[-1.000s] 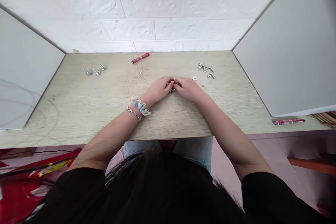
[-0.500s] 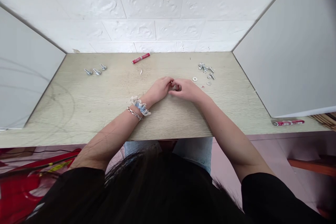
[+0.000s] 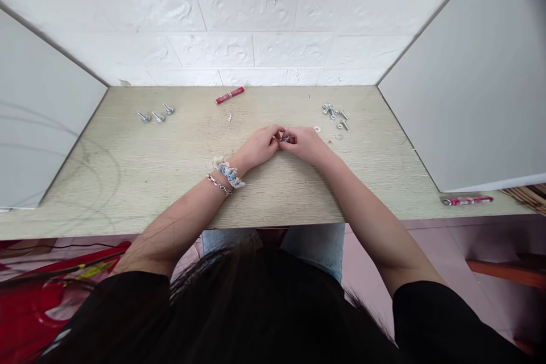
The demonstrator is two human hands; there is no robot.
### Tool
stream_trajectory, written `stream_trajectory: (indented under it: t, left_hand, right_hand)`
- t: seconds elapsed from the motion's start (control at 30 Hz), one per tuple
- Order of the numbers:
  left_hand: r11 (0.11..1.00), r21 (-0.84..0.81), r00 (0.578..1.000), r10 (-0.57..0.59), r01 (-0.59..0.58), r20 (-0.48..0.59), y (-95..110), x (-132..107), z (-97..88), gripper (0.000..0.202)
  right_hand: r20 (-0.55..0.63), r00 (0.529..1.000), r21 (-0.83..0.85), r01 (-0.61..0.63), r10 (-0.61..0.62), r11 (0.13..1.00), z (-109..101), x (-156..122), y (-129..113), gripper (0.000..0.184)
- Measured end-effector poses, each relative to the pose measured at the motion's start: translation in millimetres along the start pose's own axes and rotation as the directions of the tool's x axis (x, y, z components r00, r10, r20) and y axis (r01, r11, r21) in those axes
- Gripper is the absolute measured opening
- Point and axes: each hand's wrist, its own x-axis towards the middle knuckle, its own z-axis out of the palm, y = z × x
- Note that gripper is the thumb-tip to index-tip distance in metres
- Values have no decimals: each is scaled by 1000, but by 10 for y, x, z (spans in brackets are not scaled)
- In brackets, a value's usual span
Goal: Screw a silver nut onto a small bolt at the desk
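Note:
My left hand (image 3: 261,145) and my right hand (image 3: 303,144) meet at the middle of the wooden table (image 3: 128,165), fingertips pinched together on a small silver bolt (image 3: 285,139) held between them. Most of the bolt is hidden by my fingers. My left wrist wears a blue scrunchie and a chain bracelet. A loose washer (image 3: 317,129) lies just beyond my right hand, and another washer (image 3: 339,136) lies to its right.
A pile of bolts and nuts (image 3: 335,114) lies at the back right. Three assembled bolts (image 3: 154,114) lie at the back left. A red marker (image 3: 229,95) rests by the white wall, another red marker (image 3: 467,201) at the right front edge. Grey panels flank the table.
My hands stay together at the table's middle; the right fingers have shifted slightly around the bolt. Everything else on the table is where it was.

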Motion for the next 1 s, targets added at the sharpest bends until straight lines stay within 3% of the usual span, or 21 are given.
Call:
stream_trajectory:
  t: [0.37,1.0]
  left_hand:
    - [998,-36,998,59,-57,34,56,-43,-70,42]
    - [996,0,992,86,-87,-94,35,-33,-26,24]
  right_hand:
    - [-43,999,74,-27,30,997,21,11,28,16]
    - [-126,991,193,-29,54,981,26,1,-26,19]
